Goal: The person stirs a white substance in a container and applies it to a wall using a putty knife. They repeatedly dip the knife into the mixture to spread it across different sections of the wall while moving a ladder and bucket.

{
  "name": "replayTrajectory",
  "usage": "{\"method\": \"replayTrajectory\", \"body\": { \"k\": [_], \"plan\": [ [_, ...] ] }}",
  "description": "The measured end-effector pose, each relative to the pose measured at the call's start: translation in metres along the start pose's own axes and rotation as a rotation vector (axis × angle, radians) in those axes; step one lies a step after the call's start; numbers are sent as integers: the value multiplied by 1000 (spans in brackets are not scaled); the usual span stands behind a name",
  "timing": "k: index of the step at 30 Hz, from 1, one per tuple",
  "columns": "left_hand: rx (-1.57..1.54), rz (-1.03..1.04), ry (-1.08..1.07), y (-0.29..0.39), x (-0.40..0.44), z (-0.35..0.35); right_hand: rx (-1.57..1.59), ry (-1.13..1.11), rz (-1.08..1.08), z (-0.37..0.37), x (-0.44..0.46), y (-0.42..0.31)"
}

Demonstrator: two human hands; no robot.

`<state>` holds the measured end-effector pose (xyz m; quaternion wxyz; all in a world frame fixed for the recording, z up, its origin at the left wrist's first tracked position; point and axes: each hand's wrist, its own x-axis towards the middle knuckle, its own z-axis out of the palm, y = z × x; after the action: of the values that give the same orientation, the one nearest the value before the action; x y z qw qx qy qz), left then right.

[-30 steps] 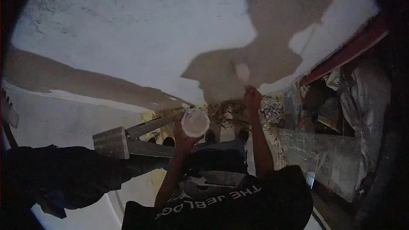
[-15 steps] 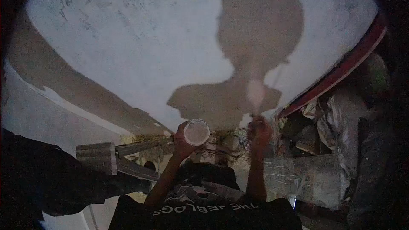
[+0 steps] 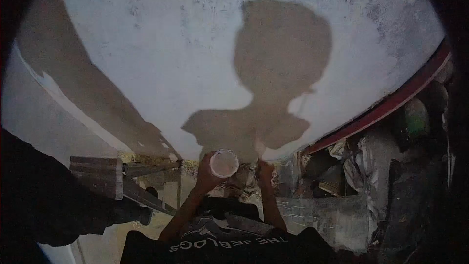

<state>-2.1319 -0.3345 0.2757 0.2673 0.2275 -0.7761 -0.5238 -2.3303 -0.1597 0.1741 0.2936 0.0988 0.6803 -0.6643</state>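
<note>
Middle: I've got a narrow gap, left hand with white-rimmed container on one side, right hand on the other.
Ahead: pale wall stops me; room runs up its face.
Wallward: pale tool sticks out.
Left flank: wooden stand juts in.
Right flank: red trim slants, crumpled sheeting below.

A round, whitish tub sits in the left hand, a blurred pale tool in the right hand.

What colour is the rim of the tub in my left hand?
Whitish in this dim light; the tub rim shows best in the head view.
</note>
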Motion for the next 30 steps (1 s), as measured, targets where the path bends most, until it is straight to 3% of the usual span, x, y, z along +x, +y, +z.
{"method": "replayTrajectory", "body": {
  "k": [1, 3, 8, 10, 14, 16, 18, 19, 22, 24, 26, 28, 30],
  "plan": [
    [45, 3, -12, -2, -3, 1, -13, 7, 82, -9, -2, 14],
    [89, 14, -24, -2, 1, -2, -47, -14, 23, -8, -21, -5],
    [110, -81, -128, 12, 4, -4, -4, -27, -314, 8, -84, -156],
    [58, -58, -156, 10, 5, -7, 146, 8, -578, 19, -112, -197],
    [-17, -20, -128, -17, -3, 1, 134, -88, -714, 36, -182, -264],
    [15, -5, -106, -12, -10, -4, 160, -92, -771, 44, -168, -254],
    [37, 21, -85, -13, -14, -7, 296, -115, -554, 44, -83, -196],
    [98, 20, -84, -19, -19, -10, 186, -30, -585, 41, -46, -157],
    [117, 39, -59, -10, -17, -21, -83, 21, -393, 36, -48, -88],
    [79, 52, -49, 1, -21, -34, -42, 46, -199, 12, -27, -45],
    [65, -114, -55, 5, -19, -43, -67, 65, -243, 17, -44, -75],
    [69, -98, -76, -6, -26, -51, -76, 106, -283, 23, -79, -121],
    [68, -70, -84, 6, -13, -56, 90, 85, -480, 30, -108, -182]
  ]
}}
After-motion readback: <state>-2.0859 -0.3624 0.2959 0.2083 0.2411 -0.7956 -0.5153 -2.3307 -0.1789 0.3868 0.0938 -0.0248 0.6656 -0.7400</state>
